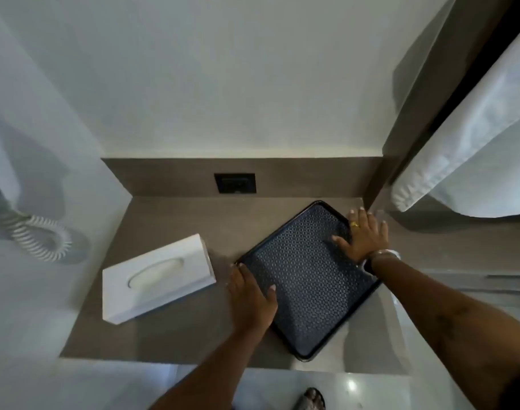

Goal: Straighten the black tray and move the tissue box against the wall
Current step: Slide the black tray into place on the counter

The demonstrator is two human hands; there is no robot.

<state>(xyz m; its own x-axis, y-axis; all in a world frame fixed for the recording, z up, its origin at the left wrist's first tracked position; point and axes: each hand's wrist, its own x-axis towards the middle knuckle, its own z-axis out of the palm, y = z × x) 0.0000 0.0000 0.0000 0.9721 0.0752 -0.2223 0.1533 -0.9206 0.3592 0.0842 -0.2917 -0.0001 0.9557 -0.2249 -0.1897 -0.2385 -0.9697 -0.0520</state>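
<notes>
The black tray point(309, 279), with a patterned dark mat inside, lies skewed on the brown counter, one corner pointing toward the back wall. My left hand point(251, 295) grips its left rim, thumb inside the tray. My right hand point(363, 236), wearing a gold ring and a wrist bracelet, holds the right rim with the thumb on the mat. The white tissue box point(158, 278) lies angled to the left of the tray, apart from it and well away from the back wall.
A black socket plate point(234, 183) sits in the brown backsplash behind the tray. A coiled white cord point(41, 239) hangs at the left wall. White fabric point(460, 149) hangs at the right. The counter's front edge point(193, 361) runs below my arms.
</notes>
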